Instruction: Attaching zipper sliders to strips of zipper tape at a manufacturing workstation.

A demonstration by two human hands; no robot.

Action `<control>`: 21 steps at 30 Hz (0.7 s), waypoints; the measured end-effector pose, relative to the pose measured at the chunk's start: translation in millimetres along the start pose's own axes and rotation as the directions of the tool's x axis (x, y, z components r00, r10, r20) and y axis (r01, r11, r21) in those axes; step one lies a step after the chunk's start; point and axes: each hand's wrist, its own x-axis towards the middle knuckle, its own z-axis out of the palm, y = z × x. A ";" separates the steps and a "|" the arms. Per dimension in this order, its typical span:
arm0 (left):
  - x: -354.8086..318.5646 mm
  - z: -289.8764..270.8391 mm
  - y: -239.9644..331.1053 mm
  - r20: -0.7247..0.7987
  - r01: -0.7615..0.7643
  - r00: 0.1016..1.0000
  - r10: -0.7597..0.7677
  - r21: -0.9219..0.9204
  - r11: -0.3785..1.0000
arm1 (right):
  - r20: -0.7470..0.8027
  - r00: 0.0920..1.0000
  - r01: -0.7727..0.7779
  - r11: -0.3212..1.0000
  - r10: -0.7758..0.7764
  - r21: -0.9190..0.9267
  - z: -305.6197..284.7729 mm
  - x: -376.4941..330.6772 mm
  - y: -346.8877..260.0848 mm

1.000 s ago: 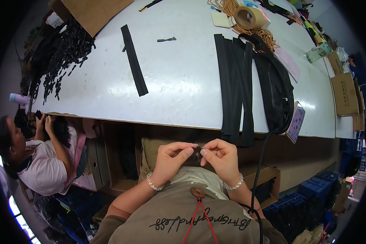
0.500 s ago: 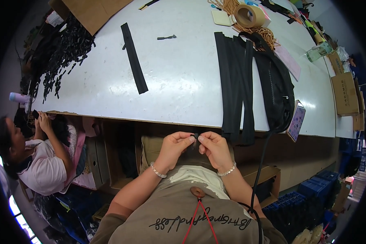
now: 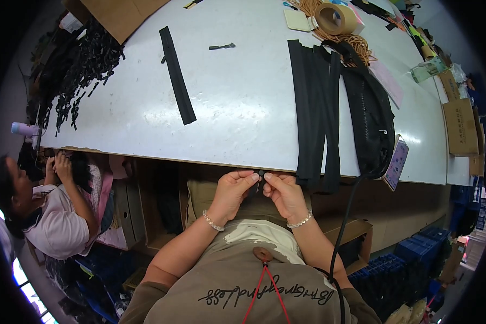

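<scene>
My left hand [image 3: 232, 190] and my right hand [image 3: 284, 192] meet just below the table's near edge. Between the thumbs and fingertips of both is a small black piece [image 3: 261, 173], which looks like a zipper pull; a thin end hangs beneath it. My fingers cover part of it, so its exact shape is unclear. Several long black zipper strips [image 3: 310, 108] lie to the right on the white table [image 3: 243, 108], their near ends hanging over the edge. Another black strip [image 3: 177, 78] lies farther left. A single small dark pull [image 3: 222, 47] rests beyond my hands.
A heap of black pulls [image 3: 89, 67] covers the table's far left. Right of the strips lie a black bag [image 3: 368, 116] with a cable and a phone [image 3: 396, 164]. Behind them is a tape roll [image 3: 336, 19]. A co-worker [image 3: 62, 213] sits at left.
Both hands stay together, with the small black piece turned slightly and raised a little between the fingertips. My view has shifted slightly. The co-worker's hands have shifted.
</scene>
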 end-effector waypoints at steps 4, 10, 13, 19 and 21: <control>-0.1 0.1 -1.4 -0.010 0.030 1.000 -0.030 -0.020 0.999 | -0.037 0.999 0.021 1.000 -0.020 0.001 2.7 -1.1 4.4; -1.0 3.1 -0.2 -0.016 0.064 0.998 -0.065 -0.071 0.995 | -0.139 0.977 0.166 0.985 -0.160 0.040 9.6 0.2 18.6; -1.7 1.7 -0.4 -0.006 0.044 0.999 -0.045 -0.059 0.997 | -0.199 0.967 0.177 0.981 -0.160 0.075 17.3 -1.4 21.2; -2.5 11.7 0.2 -0.007 -0.084 0.996 0.084 -0.135 0.987 | -0.208 0.968 0.173 0.975 -0.142 0.140 18.4 -1.9 21.0; -2.6 10.1 -1.4 0.002 -0.065 0.998 0.066 -0.117 0.991 | -0.169 0.978 0.146 0.983 -0.125 0.114 17.1 -2.9 18.7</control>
